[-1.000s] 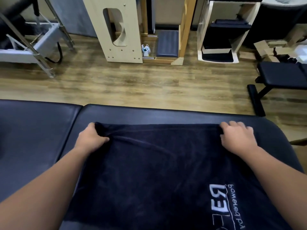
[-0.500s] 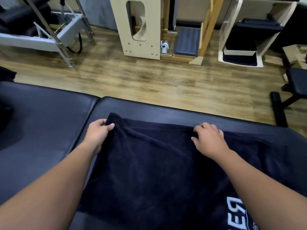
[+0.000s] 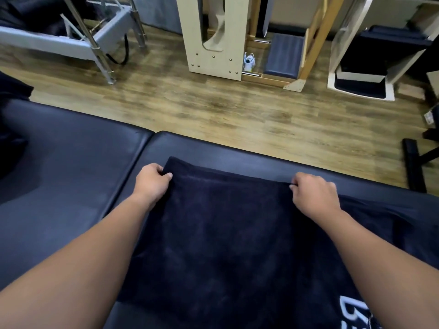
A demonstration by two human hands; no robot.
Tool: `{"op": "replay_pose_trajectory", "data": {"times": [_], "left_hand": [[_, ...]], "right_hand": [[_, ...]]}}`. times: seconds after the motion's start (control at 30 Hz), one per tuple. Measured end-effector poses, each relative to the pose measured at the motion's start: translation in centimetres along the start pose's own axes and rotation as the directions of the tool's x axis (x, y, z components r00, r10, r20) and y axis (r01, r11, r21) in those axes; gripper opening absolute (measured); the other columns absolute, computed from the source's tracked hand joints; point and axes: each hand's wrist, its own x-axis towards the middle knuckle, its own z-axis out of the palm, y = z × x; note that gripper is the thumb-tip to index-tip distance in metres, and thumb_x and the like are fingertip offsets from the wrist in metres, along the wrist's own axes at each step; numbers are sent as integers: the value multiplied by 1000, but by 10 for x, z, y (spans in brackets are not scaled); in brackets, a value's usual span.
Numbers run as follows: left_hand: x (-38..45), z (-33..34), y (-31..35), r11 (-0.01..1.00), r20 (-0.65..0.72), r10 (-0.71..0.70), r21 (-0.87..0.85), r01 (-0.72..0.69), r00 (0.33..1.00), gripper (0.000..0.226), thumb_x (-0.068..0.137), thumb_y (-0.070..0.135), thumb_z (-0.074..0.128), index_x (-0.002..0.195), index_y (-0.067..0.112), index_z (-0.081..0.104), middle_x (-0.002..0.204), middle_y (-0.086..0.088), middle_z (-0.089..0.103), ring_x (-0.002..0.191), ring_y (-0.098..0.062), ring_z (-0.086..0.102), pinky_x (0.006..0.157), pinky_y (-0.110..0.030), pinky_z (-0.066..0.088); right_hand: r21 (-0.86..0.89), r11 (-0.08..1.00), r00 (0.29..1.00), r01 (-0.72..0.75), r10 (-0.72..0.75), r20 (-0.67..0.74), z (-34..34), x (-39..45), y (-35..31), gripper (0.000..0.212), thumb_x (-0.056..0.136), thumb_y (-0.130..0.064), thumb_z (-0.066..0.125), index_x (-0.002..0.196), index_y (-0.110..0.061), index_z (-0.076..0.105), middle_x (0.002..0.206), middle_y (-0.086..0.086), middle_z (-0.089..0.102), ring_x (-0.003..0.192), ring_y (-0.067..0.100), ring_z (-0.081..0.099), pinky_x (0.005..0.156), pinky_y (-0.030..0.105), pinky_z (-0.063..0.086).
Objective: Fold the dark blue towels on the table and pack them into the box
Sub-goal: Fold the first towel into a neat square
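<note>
A dark blue towel [image 3: 228, 233] with white lettering at its lower right lies spread on the black padded table [image 3: 78, 176]. My left hand [image 3: 153, 184] pinches the towel's far left corner, thumb on top. My right hand [image 3: 313, 194] pinches the far edge further right, fingers curled over the hem. The stretch of towel between my hands lies flat; more of it runs on to the right past my right hand. No box is in view.
Dark fabric [image 3: 11, 110] lies at the table's left end. Beyond the table's far edge is wood floor [image 3: 237, 110] with a metal-framed bench [image 3: 71, 39], wooden equipment [image 3: 213, 36] and a black stand [image 3: 413, 162] at right.
The view shifted so the scene slid right. My right hand left the far right corner and took the far edge nearer the middle. My left hand keeps the left corner, and the edge now lies straighter.
</note>
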Motion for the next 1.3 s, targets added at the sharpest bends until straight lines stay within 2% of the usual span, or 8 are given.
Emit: {"op": "replay_pose_trajectory", "data": {"times": [0.1, 0.27, 0.43, 0.6, 0.8, 1.03, 1.2, 1.3], "left_hand": [[-6, -4, -1, 999, 8, 12, 47, -12, 1000, 23, 95, 33, 62, 90, 10, 63, 87, -4, 69, 88, -25, 66, 74, -37, 52], [-41, -25, -17, 996, 145, -71, 64, 62, 987, 26, 86, 41, 74, 90, 17, 65, 88, 2, 71, 84, -17, 69, 66, -32, 50], [-90, -44, -54, 985, 314, -139, 140, 98, 939, 18, 83, 38, 80, 85, 23, 70, 85, 8, 75, 79, -9, 72, 69, -27, 56], [-115, -65, -97, 955, 396, -216, 275, 109, 893, 22, 78, 37, 84, 80, 19, 71, 75, 7, 73, 73, -9, 70, 65, -30, 56], [-128, -90, -135, 963, 514, -267, 177, 204, 815, 13, 81, 16, 85, 75, 12, 75, 71, 2, 73, 69, -15, 67, 73, -34, 55], [-141, -87, -145, 955, 354, -211, 274, 115, 911, 48, 91, 23, 73, 59, 19, 38, 50, 11, 34, 51, -11, 32, 54, -27, 30], [-147, -85, -141, 896, 269, -267, 422, 136, 925, 32, 82, 15, 76, 73, 18, 46, 66, 3, 50, 56, -15, 46, 48, -21, 39], [-151, -80, -135, 888, 265, -241, 448, 102, 934, 14, 74, 13, 61, 80, 20, 50, 81, 0, 62, 71, -20, 63, 57, -28, 53]], "right_hand": [[-64, 997, 999, -33, 32, -16, -1, -2, -28, 17, 93, -21, 51, 109, -20, 57, 112, 4, 62, 108, 32, 54, 85, 43, 38], [77, 940, 936, 333, -340, 91, 0, -5, -115, 33, 99, -41, 51, 128, -25, 55, 126, 1, 56, 123, 30, 47, 98, 47, 38], [226, 881, 885, 416, -449, 123, -1, -2, -205, 45, 101, -44, 52, 140, -25, 44, 129, 1, 57, 125, 32, 46, 100, 52, 36], [213, 903, 908, 373, -403, 119, 8, 9, -257, 28, 101, -41, 54, 84, -19, 53, 89, -1, 60, 108, 32, 52, 89, 47, 36], [255, 929, 961, 268, -277, 0, 12, 40, -271, 21, 103, -31, 54, 88, -18, 62, 77, 0, 59, 89, 31, 55, 81, 41, 28], [141, 902, 913, 409, -404, -63, 24, 31, -289, 21, 103, -37, 53, 95, -19, 59, 98, 3, 58, 103, 33, 54, 80, 42, 31], [120, 938, 945, 325, -320, -58, 24, 36, -298, 21, 102, -37, 55, 95, -17, 55, 110, 9, 59, 105, 35, 52, 84, 44, 34], [49, 903, 887, 426, -406, -221, 28, 26, -300, 23, 94, -31, 66, 107, -14, 55, 112, 12, 52, 103, 36, 47, 83, 45, 34]]}}
